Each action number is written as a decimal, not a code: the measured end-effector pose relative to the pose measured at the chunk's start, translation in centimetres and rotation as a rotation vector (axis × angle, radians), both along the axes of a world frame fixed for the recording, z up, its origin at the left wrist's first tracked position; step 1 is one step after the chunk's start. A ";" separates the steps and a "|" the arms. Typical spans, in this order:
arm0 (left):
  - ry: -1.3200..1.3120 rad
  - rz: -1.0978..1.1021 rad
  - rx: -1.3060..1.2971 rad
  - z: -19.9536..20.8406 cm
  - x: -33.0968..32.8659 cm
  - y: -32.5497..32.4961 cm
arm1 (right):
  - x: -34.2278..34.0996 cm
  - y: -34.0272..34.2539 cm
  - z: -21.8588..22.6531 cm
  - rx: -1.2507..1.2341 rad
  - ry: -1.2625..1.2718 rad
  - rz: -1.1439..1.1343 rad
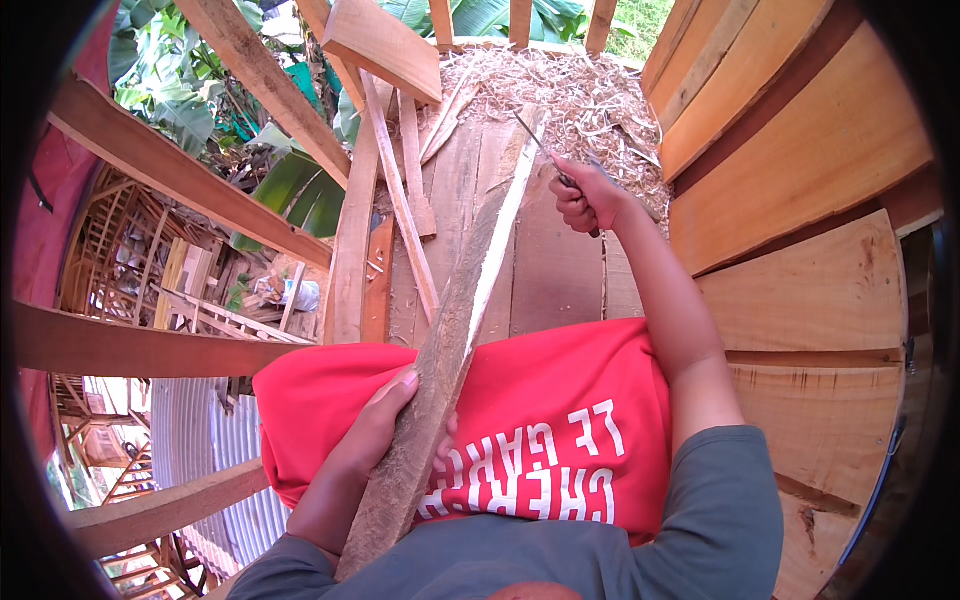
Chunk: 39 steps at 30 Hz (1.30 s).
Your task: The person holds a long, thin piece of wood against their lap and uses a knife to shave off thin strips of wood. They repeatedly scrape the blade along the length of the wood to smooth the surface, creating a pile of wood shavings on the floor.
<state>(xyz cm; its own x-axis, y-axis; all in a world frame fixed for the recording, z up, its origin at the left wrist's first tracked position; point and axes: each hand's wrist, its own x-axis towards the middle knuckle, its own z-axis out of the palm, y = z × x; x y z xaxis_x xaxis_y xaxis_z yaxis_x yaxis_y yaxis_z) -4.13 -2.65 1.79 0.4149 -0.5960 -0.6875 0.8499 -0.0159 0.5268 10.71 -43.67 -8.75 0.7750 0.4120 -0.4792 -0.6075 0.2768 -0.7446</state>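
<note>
You are holding a long wooden beam [455, 300] across the red cloth [560, 400] over your lap, and a thin knife [532, 137] near its far end. What could be going wrong first is the blade skipping: if you are pressing hard and the grain is suddenly giving way or turning, the edge could be jumping off the wood, and a stroke pulled near could be running toward your left hand [392, 412] or your lap. The beam could also be rolling, since only that one hand is visibly steadying it, or its far end could be sliding about among the loose shavings [600, 100] on the floorboards [555, 270].

The beam is running lengthwise from near left, beside your body, to far and slightly right, its long axis slanting across the floorboards. Its pale, bare face is showing along the right side, while the top is looking darker and rough.

Your left hand is wrapping the near half, thumb on the left side and fingers curling round the right. Your right hand [588, 197] is closing in a fist around the knife's dark handle, the blade pointing far and left. Whether the blade is touching the beam, you cannot tell from here.
</note>
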 end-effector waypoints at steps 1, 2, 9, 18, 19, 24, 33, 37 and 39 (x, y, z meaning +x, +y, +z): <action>0.008 0.025 -0.003 0.1 0.0 0.1 | 0.2 0.8 1.2 -0.079 -0.080 -0.089; 0.004 0.027 0.000 0.0 0.0 0.2 | 0.4 1.3 1.8 -0.159 -0.160 -0.178; -0.001 0.004 0.001 -0.4 0.1 0.3 | -1.0 3.1 3.9 -1.506 -1.439 -0.662; -0.004 -0.011 -0.015 -1.4 0.0 0.5 | -4.5 9.3 6.7 -1.488 -2.043 -0.228; 0.007 -0.003 -0.006 -1.2 -0.1 0.5 | -4.0 8.3 6.4 -1.573 -1.880 -0.280; -0.024 -0.032 -0.026 -0.5 -0.1 0.0 | -0.2 -4.1 7.1 -1.822 -0.210 -0.626; -0.049 -0.033 -0.002 -1.5 -0.1 0.3 | -1.0 -2.5 1.5 -1.449 -0.369 -0.492; -0.024 -0.006 0.002 -1.5 -0.2 0.3 | -1.2 -0.3 0.7 -1.308 -0.601 -0.326; -0.024 -0.003 0.004 -1.5 0.0 0.5 | -1.1 0.8 0.4 -1.274 -0.660 -0.319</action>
<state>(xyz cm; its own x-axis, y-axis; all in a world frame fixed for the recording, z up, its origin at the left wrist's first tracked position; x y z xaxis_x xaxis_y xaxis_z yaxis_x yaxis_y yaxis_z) -4.11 -2.16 0.25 0.4292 -0.5947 -0.6798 0.8371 -0.0208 0.5467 9.63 -42.88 -8.39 0.9679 -0.2347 0.0897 -0.1079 -0.7108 -0.6951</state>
